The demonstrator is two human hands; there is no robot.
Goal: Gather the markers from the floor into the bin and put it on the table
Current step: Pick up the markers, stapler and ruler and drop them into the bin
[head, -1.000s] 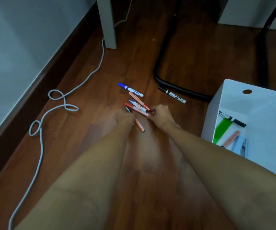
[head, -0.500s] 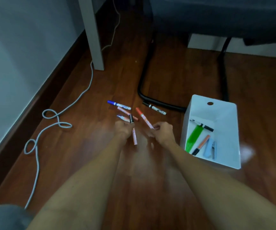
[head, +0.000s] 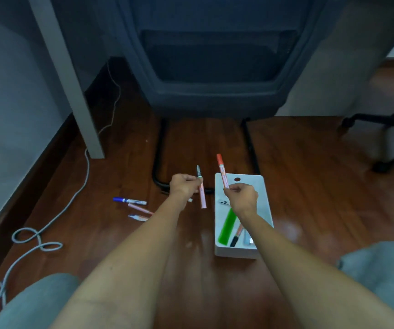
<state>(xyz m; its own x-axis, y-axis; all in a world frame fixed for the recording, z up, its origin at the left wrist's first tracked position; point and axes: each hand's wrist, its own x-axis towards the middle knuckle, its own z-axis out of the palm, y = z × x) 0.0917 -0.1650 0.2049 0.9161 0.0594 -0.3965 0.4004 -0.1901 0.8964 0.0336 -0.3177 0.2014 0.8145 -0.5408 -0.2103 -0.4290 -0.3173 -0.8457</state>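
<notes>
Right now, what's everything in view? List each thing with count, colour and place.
Bin: one, white, on floor right of centre, holding a green flat item, markers and other small items.
Markers on floor: three visible, one blue-capped, two pinkish, left of the arms.
Cable: one, grey, looped along the left wall.
Table leg: one, pale, upper left.
Chair: one, dark, ahead.
Left hand: holds a dark-capped marker.
Right hand: holds an orange-capped marker over the bin.

no readable text, marker labels too blurred
</notes>
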